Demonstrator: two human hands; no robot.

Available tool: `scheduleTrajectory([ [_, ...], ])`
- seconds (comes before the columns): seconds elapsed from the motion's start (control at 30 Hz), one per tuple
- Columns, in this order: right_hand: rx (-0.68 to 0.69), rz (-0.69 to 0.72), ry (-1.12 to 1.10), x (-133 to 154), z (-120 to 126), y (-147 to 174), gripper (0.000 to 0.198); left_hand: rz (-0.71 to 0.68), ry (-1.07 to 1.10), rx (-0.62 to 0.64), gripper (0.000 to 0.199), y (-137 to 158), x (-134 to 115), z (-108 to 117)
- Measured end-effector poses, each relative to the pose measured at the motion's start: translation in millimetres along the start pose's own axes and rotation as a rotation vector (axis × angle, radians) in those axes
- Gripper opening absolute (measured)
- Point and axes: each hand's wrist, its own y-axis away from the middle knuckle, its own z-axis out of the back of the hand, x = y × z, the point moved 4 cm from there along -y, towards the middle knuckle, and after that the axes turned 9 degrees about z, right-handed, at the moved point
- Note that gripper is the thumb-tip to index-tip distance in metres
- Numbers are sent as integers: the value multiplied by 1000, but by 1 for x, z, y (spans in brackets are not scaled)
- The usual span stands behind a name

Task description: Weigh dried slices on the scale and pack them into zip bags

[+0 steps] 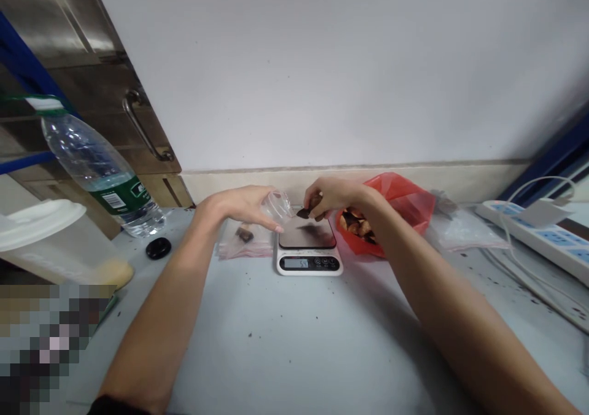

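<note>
My left hand (251, 205) is closed around a clear plastic cup (277, 205), tilted over the left side of a small digital kitchen scale (309, 266). Dark brown dried pieces (304, 213) are pinched in the fingers of my right hand (329, 197), just above the steel weighing plate (308, 236). On the scale's display a reading is lit, its digits hard to make out. To the right, partly behind my right forearm, an open red plastic bag (391, 194) holds several brown dried pieces (356, 226).
Left of the scale lies a stack of clear zip bags (225, 240) with a dark piece in it. Farther left are a black lid (158, 248), a large water bottle (99, 163) and a white-lidded container (50, 249). Clear bags (464, 228), a power strip (547, 228) and cables lie right.
</note>
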Motion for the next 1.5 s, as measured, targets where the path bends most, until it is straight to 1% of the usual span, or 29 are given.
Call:
scheduleTrajectory([
  [0.07,-32,37,-42,1,8,6,15,-10,-5,16,84,-2,-1,-3],
  [0.17,-80,138,-58,12,18,16,18,-19,-6,22,77,-3,-5,-5],
  [0.27,-141,255,-24,30,20,23,26,-35,29,-5,82,-2,-11,-4],
  [0.33,-212,323,-12,41,19,24,33,-81,74,-24,85,1,-16,-1],
  [0.4,-289,375,-38,49,18,25,43,-125,116,-53,87,4,-20,2],
  [0.47,-355,414,-74,53,19,27,49,-141,151,-82,88,7,-21,6],
  [0.53,-418,440,-83,54,24,32,43,-156,185,-104,85,11,-20,11],
  [0.63,-511,462,-21,52,34,42,29,-192,256,-121,83,16,-19,17],
  [0.67,-509,478,12,52,36,45,27,-208,291,-123,84,18,-18,18],
  [0.73,-452,533,65,51,38,48,25,-245,369,-115,86,21,-19,21],
  [0.83,-368,617,61,51,38,50,15,-284,459,-88,86,23,-19,23],
  [0.9,-362,623,18,49,38,50,15,-293,497,-69,81,24,-18,22],
  [0.97,-385,594,-13,47,40,50,18,-288,538,-67,74,22,-14,22],
  [1.13,-419,541,-44,39,45,49,27,-235,635,-127,65,12,-3,23],
  [1.2,-432,535,-50,35,47,47,27,-226,700,-181,61,8,-2,24],
  [1.3,-446,516,-71,28,49,45,29,-220,801,-333,51,7,-4,28],
  [1.37,-451,497,-64,25,50,45,28,-216,819,-411,44,9,-7,30],
  [1.43,-458,472,-35,25,51,47,26,-221,787,-425,37,11,-11,30],
  [1.5,-462,449,2,27,50,50,31,-247,726,-428,29,13,-17,30],
])
